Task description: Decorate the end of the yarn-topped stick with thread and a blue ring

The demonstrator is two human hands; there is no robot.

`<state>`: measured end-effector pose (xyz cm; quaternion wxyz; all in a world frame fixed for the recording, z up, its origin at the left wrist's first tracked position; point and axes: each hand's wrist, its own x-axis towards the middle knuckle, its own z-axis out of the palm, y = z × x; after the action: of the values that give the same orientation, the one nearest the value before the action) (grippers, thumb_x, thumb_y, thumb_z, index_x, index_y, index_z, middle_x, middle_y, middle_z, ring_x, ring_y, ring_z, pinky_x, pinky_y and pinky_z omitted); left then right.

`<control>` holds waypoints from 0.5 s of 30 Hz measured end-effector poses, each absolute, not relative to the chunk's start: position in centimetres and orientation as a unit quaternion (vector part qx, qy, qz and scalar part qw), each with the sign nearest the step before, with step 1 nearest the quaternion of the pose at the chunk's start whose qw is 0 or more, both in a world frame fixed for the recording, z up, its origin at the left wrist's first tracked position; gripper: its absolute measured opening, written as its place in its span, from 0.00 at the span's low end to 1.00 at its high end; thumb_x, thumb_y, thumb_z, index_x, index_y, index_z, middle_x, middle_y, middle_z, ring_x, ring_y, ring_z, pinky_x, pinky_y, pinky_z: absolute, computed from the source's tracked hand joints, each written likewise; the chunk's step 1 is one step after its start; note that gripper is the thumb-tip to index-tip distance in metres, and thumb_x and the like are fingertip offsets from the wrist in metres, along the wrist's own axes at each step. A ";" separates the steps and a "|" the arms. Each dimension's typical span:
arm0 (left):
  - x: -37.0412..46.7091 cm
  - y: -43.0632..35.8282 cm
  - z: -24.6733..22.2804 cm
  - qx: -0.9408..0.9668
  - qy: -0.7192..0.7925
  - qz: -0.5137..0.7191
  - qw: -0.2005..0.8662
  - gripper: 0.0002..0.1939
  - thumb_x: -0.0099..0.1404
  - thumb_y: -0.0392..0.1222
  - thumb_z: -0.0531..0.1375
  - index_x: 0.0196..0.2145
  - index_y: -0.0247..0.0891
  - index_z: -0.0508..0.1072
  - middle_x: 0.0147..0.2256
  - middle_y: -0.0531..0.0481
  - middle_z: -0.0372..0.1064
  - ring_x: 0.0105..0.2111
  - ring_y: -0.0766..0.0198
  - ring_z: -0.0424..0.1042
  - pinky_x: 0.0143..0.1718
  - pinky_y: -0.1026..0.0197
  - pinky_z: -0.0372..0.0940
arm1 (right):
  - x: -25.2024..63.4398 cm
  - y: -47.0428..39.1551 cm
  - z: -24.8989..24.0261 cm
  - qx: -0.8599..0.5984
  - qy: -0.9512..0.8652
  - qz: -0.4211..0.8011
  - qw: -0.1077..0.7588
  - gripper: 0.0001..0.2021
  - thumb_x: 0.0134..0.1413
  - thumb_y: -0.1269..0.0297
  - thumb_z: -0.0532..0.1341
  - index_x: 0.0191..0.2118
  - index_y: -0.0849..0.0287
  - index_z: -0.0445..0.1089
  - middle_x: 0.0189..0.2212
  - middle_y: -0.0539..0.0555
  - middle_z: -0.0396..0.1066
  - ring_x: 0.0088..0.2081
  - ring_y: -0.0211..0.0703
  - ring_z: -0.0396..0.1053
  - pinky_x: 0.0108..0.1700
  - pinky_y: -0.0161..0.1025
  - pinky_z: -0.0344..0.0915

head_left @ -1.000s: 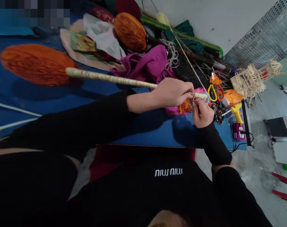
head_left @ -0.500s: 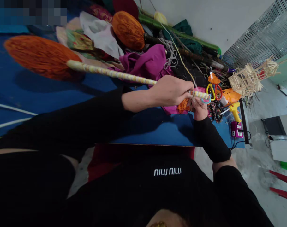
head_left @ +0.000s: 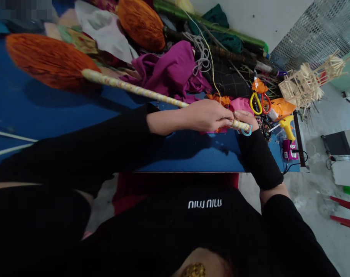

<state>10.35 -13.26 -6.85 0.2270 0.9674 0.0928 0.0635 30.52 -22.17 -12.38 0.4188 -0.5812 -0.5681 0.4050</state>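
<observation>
Left hand: the left hand is closed around the wrapped rod near its right end, knuckles up.
Right hand: the right hand is at the rod's right end, partly behind it, fingertips close to the left hand's; cannot tell whether it is clenched on anything.
Rod: wound in pale yellow and white bands; slants from upper left down to lower right over the blue table. A light blue ring is at its right end.
Rod's left end: large orange bulb, its shadow on the table below.
Strand: thin yellow strand descends from the pale yellow bundle to behind the left hand; lower end hidden.
Behind rod: magenta cloth, white cloth, second orange bulb, coiled grey cord, green pole.
Right of hands: scissors with one yellow and one red handle, pink cloth just beside the right hand, orange material.
Table's right end: yellow glue gun above the purple power strip in view; pale stick structure farther back.
Floor, far right: red legs of a piece of furniture.
</observation>
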 end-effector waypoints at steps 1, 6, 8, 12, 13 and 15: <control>10.3 -13.2 -7.0 0.967 0.091 0.064 0.230 0.19 0.72 0.46 0.53 0.45 0.40 0.83 0.39 0.46 0.82 0.33 0.62 0.75 0.34 0.62 0.57 | 30.3 -22.3 -12.2 -0.576 -0.553 0.414 0.437 0.32 0.50 0.27 0.61 0.22 0.54 0.59 0.17 0.44 0.59 0.19 0.31 0.58 0.22 0.36 0.58; 10.0 -12.7 -7.2 0.957 0.044 0.076 0.275 0.17 0.71 0.42 0.54 0.43 0.41 0.83 0.35 0.49 0.82 0.29 0.65 0.73 0.33 0.64 0.58 | 29.3 -22.7 -12.2 -0.575 -0.521 0.421 0.471 0.33 0.51 0.27 0.61 0.20 0.53 0.55 0.18 0.46 0.58 0.21 0.35 0.58 0.24 0.38 0.60; 10.0 -12.6 -7.2 0.953 0.025 0.068 0.294 0.16 0.69 0.41 0.55 0.42 0.40 0.84 0.31 0.50 0.81 0.26 0.67 0.71 0.31 0.65 0.58 | 29.2 -22.8 -12.3 -0.580 -0.520 0.425 0.461 0.32 0.52 0.28 0.61 0.20 0.53 0.57 0.18 0.47 0.60 0.22 0.36 0.59 0.24 0.38 0.61; 10.1 -12.6 -7.2 0.948 0.006 0.033 0.317 0.14 0.69 0.41 0.56 0.39 0.38 0.83 0.25 0.52 0.77 0.22 0.68 0.67 0.30 0.65 0.58 | 29.1 -23.0 -11.7 -0.576 -0.518 0.457 0.438 0.34 0.46 0.25 0.63 0.21 0.54 0.61 0.17 0.45 0.58 0.20 0.34 0.56 0.23 0.36 0.58; 10.2 -12.5 -7.2 0.947 0.005 0.026 0.319 0.15 0.69 0.41 0.56 0.38 0.39 0.83 0.24 0.52 0.76 0.22 0.68 0.67 0.30 0.65 0.57 | 29.2 -23.0 -11.4 -0.573 -0.527 0.456 0.431 0.34 0.45 0.24 0.63 0.21 0.54 0.62 0.16 0.44 0.57 0.20 0.33 0.54 0.23 0.36 0.57; 10.3 -12.5 -7.1 0.949 0.008 0.016 0.315 0.15 0.69 0.42 0.55 0.38 0.39 0.83 0.25 0.52 0.77 0.22 0.68 0.68 0.30 0.65 0.57 | 29.4 -23.1 -10.4 -0.567 -0.573 0.417 0.420 0.34 0.47 0.25 0.63 0.20 0.55 0.62 0.17 0.45 0.57 0.20 0.33 0.53 0.24 0.36 0.57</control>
<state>10.30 -12.54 -7.12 0.3152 0.9489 0.0075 0.0160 29.44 -23.14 -10.38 0.4202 -0.5668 -0.5730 0.4170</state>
